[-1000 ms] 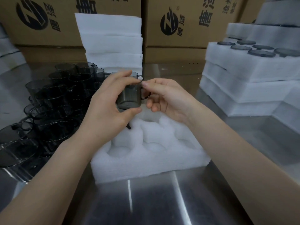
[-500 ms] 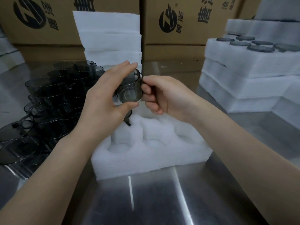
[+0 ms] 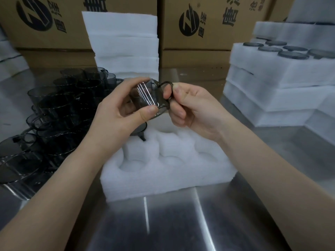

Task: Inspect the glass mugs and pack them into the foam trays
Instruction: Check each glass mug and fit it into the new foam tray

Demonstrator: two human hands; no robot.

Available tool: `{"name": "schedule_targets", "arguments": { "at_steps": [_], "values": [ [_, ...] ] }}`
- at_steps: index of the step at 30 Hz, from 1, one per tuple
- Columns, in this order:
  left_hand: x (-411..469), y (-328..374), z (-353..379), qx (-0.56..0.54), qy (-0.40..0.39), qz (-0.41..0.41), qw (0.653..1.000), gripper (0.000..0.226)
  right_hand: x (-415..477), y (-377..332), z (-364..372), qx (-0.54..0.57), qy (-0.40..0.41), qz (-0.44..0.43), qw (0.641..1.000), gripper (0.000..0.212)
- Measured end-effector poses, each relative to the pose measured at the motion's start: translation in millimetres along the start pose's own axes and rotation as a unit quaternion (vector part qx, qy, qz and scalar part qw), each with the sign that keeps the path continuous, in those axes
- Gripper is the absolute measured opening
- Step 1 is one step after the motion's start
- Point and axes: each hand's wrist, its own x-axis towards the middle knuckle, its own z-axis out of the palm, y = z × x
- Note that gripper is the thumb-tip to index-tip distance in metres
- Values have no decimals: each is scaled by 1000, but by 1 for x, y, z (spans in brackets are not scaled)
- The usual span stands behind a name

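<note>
Grip: left hand (image 3: pixel 116 115) curls round a smoky glass mug (image 3: pixel 146 98), right hand (image 3: pixel 197 107) pinches its handle; mug tilted above the foam tray (image 3: pixel 163 178). Second mug (image 3: pixel 140 131) in the tray's far-left pocket, half hidden by the left hand. Left: loose mugs (image 3: pixel 59 109) crowd the bench (image 3: pixel 181 223). Far: foam sheets (image 3: pixel 125 46), cartons (image 3: pixel 199 24). Right: packed trays (image 3: pixel 272 73).

Raised side by side, the left hand (image 3: pixel 116 113) curls round the glass mug (image 3: pixel 147 98) while the right hand (image 3: pixel 196 109) pinches its handle (image 3: pixel 165 83).

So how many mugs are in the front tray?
1. A glass mug sits in the far-left pocket of the foam tray, below the left hand. That and the right hand hide part of the far row; others may be hidden.
</note>
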Motion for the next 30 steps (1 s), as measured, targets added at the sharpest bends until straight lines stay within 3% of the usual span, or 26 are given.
{"name": "schedule_targets", "arguments": {
  "at_steps": [4,11,16,19,30],
  "values": [
    [-1,-4,0,38,-2,1,999,66,1,1,2,-43,53,29,997,40],
    [0,-3,2,173,-29,68,982,75,3,3,10,-107,136,30,984,56],
    [-1,0,1,183,6,60,981,67,-1,5,14,-173,181,-78,965,37],
    [-1,1,1,192,6,61,979,68,-2,9,18,-207,203,-97,952,41],
    [-2,1,2,143,26,40,988,65,-2,11,17,-277,199,-132,931,21]
  ]
}}
